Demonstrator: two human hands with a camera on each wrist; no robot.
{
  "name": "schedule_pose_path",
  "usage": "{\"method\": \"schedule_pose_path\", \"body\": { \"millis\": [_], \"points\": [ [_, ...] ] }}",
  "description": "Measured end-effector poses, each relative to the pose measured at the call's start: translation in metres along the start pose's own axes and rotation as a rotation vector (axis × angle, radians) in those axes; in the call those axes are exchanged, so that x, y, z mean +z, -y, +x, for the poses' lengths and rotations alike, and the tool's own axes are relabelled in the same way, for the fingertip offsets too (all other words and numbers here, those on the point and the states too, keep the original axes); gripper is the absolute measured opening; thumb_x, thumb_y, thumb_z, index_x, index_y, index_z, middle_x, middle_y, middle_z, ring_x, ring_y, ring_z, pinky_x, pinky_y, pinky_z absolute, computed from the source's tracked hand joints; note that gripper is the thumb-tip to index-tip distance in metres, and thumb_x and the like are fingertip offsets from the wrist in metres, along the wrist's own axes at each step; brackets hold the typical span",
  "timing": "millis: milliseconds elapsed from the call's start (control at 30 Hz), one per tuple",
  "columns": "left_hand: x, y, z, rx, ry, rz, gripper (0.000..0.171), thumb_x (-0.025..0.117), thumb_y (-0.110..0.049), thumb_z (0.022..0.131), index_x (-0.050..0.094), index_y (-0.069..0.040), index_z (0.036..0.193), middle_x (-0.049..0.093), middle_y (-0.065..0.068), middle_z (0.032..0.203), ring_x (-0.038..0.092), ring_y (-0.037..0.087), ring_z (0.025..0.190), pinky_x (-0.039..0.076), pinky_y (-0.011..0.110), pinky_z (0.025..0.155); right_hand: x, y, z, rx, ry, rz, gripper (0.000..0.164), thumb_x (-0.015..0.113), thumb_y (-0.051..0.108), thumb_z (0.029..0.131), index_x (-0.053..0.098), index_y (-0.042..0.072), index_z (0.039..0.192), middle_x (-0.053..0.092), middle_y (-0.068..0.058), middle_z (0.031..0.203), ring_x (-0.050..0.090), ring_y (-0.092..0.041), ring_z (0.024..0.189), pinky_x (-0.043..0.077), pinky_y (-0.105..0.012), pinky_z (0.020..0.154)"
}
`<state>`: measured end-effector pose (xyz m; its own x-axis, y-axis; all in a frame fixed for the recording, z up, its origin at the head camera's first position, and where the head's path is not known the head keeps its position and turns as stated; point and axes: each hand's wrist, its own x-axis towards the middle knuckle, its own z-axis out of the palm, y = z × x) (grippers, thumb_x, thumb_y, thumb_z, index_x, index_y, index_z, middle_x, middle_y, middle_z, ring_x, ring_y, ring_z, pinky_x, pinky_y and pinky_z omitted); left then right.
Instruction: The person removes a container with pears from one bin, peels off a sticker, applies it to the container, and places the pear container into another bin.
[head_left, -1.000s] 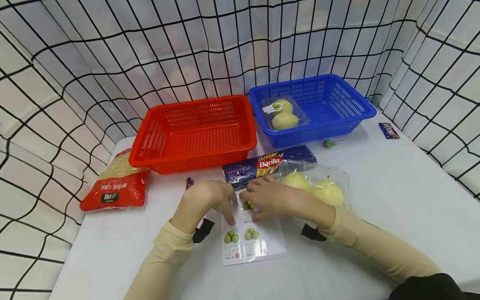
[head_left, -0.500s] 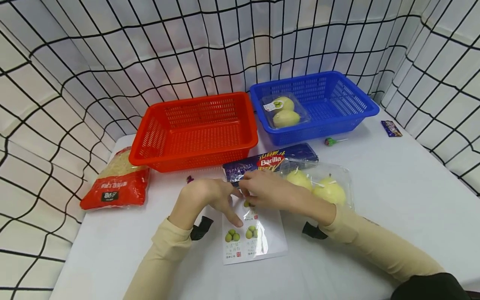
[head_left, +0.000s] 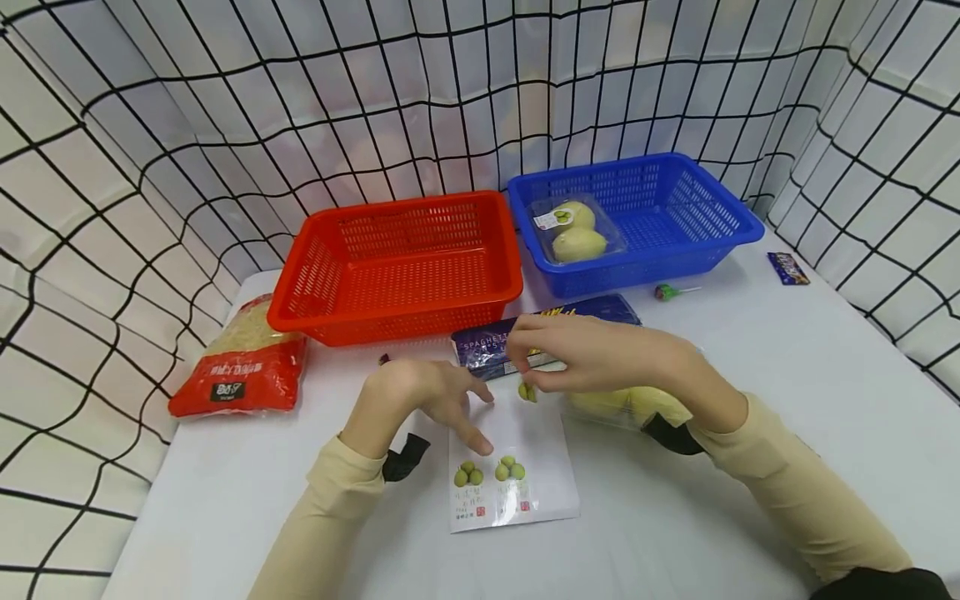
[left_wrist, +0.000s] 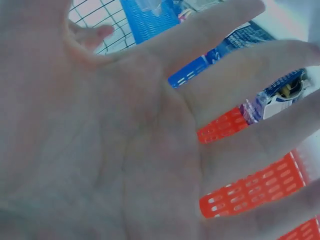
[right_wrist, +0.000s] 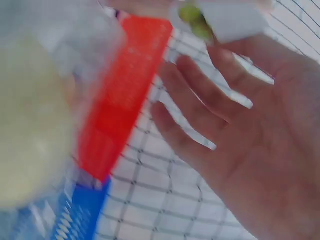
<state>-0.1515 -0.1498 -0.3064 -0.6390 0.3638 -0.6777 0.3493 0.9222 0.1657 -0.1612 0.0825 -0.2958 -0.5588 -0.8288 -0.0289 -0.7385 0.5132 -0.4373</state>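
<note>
A white sticker sheet (head_left: 546, 492) lies on the table, with two fruit-picture stickers on its lower part. My left hand (head_left: 427, 396) holds the sheet down with extended fingers at its upper left; its palm and spread fingers fill the left wrist view. Between thumb and forefinger, my right hand (head_left: 600, 350) pinches a peeled sticker (head_left: 527, 391) just above the sheet. The right wrist view shows that sticker's green fruit print and white part. Below my right forearm is a clear plastic box of pale yellow fruits (head_left: 652, 403), partly hidden.
A red basket (head_left: 393, 323) and a blue basket (head_left: 645, 271) stand behind; the blue one holds a labelled box of fruits (head_left: 579, 244). A spaghetti box (head_left: 480, 343) lies before them. Around are a red bag (head_left: 247, 375), a lollipop (head_left: 664, 292), a small purple packet (head_left: 787, 268) and black netting.
My right hand has peeled a sticker off the sheet and moved right and up with it. My left hand stays on the sheet, almost still.
</note>
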Motion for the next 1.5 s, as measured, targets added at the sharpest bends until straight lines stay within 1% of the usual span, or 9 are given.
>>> {"method": "schedule_pose_path", "body": {
  "millis": [133,233,433,567,833,1033,1200,1333,1500],
  "points": [
    [-0.004,0.001,-0.003,0.038,-0.075,-0.037,0.081,0.069,-0.071,0.084,0.052,-0.029,0.151,0.06,0.002,0.146,0.055,0.022,0.134,0.047,0.05,0.114,-0.021,-0.006,-0.023,0.036,0.028,0.015,0.005,0.062,0.026,0.101,0.063,0.024,0.106,0.06,0.013,0.101,0.059,-0.005,0.094,0.057,-0.028,0.087],
    [-0.006,-0.002,-0.007,0.084,-0.181,-0.079,0.081,0.065,-0.073,0.086,0.05,-0.028,0.152,0.056,0.001,0.154,0.056,0.024,0.134,0.049,0.051,0.113,-0.035,-0.011,-0.037,0.089,0.014,0.005,0.003,0.063,0.027,0.101,0.062,0.025,0.103,0.06,0.012,0.099,0.059,-0.006,0.09,0.056,-0.028,0.082],
    [0.0,-0.025,-0.007,0.305,-0.433,-0.081,0.073,0.059,-0.065,0.095,0.046,-0.024,0.155,0.054,-0.002,0.156,0.055,0.021,0.14,0.045,0.046,0.118,-0.048,-0.019,-0.051,0.231,-0.009,-0.03,0.015,0.073,0.031,0.095,0.061,0.023,0.095,0.061,0.004,0.097,0.057,-0.014,0.088,0.049,-0.029,0.075],
    [0.008,-0.041,-0.001,0.385,-0.504,-0.051,0.071,0.054,-0.061,0.1,0.034,-0.031,0.161,0.042,-0.006,0.164,0.043,0.019,0.151,0.038,0.047,0.124,-0.05,-0.02,-0.052,0.303,0.016,-0.035,0.02,0.075,0.032,0.093,0.06,0.019,0.096,0.062,0.002,0.1,0.057,-0.017,0.09,0.049,-0.03,0.075],
    [0.021,-0.052,0.004,0.404,-0.494,-0.041,0.08,0.055,-0.059,0.1,0.014,-0.034,0.165,0.04,-0.006,0.165,0.054,0.02,0.142,0.043,0.043,0.121,-0.038,-0.017,-0.039,0.323,0.149,-0.076,0.02,0.076,0.024,0.091,0.064,0.014,0.103,0.066,-0.001,0.101,0.058,-0.015,0.085,0.054,-0.031,0.08],
    [0.026,-0.054,0.004,0.457,-0.511,-0.012,0.067,0.053,-0.055,0.102,0.03,-0.032,0.161,0.04,-0.005,0.166,0.047,0.018,0.148,0.04,0.044,0.123,-0.028,-0.015,-0.032,0.376,0.209,-0.126,0.027,0.08,0.024,0.088,0.062,0.014,0.107,0.061,-0.004,0.107,0.057,-0.017,0.083,0.052,-0.027,0.071],
    [0.025,-0.059,0.005,0.485,-0.515,0.059,0.057,0.054,-0.05,0.104,0.043,-0.028,0.155,0.04,0.007,0.166,0.047,0.03,0.148,0.04,0.052,0.122,-0.024,-0.016,-0.031,0.407,0.204,-0.159,0.027,0.081,0.028,0.089,0.062,0.015,0.103,0.058,-0.004,0.104,0.054,-0.017,0.08,0.045,-0.024,0.065],
    [0.024,-0.064,0.006,0.47,-0.485,0.108,0.052,0.052,-0.049,0.105,0.046,-0.03,0.153,0.032,0.013,0.169,0.059,0.037,0.136,0.04,0.058,0.12,-0.021,-0.02,-0.031,0.418,0.189,-0.187,0.024,0.08,0.026,0.09,0.063,0.015,0.104,0.057,-0.003,0.103,0.054,-0.018,0.082,0.044,-0.025,0.066],
    [0.024,-0.07,0.008,0.459,-0.466,0.145,0.047,0.052,-0.048,0.105,0.048,-0.034,0.151,0.029,0.014,0.17,0.074,0.036,0.109,0.045,0.06,0.115,-0.02,-0.028,-0.031,0.454,0.172,-0.229,0.02,0.074,0.022,0.094,0.064,0.013,0.108,0.056,-0.005,0.107,0.056,-0.019,0.086,0.05,-0.029,0.07]
  ]
}}
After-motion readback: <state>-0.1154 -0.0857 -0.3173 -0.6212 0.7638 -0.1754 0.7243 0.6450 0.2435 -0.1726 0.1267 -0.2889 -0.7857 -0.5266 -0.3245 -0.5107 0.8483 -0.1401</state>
